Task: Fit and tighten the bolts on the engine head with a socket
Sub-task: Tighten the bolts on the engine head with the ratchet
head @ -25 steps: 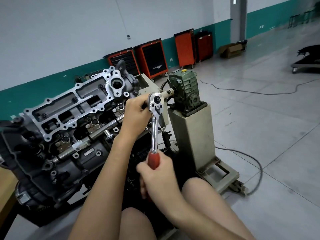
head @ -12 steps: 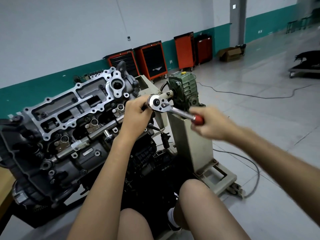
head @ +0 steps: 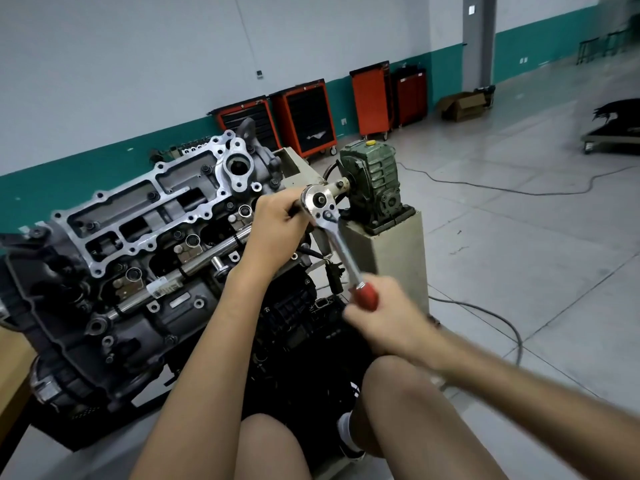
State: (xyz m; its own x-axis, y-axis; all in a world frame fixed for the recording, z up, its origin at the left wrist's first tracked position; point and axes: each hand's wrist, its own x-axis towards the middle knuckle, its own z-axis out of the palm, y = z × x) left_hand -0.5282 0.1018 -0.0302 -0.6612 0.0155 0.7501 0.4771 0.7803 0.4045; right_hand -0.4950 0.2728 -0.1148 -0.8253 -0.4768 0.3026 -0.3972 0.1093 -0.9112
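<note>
The engine head [head: 145,216], grey and silver with many bolt holes, hangs tilted on a stand at the left. A chrome ratchet wrench [head: 332,233] with a red handle points down and to the right from its round head. My left hand [head: 280,230] grips the extension and socket just behind the ratchet head, against the right end of the engine; the socket and the bolt are hidden by the fingers. My right hand [head: 388,317] grips the red handle and is blurred.
A green gearbox [head: 374,185] sits on a beige stand column [head: 391,268] right behind the ratchet head. Cables run over the grey floor at the right. Orange tool carts [head: 304,116] stand along the far wall. My knees are below the hands.
The ratchet handle swung from hanging down, up to the right, and is now back down to the lower right with my right hand. My left hand stayed at the ratchet head.
</note>
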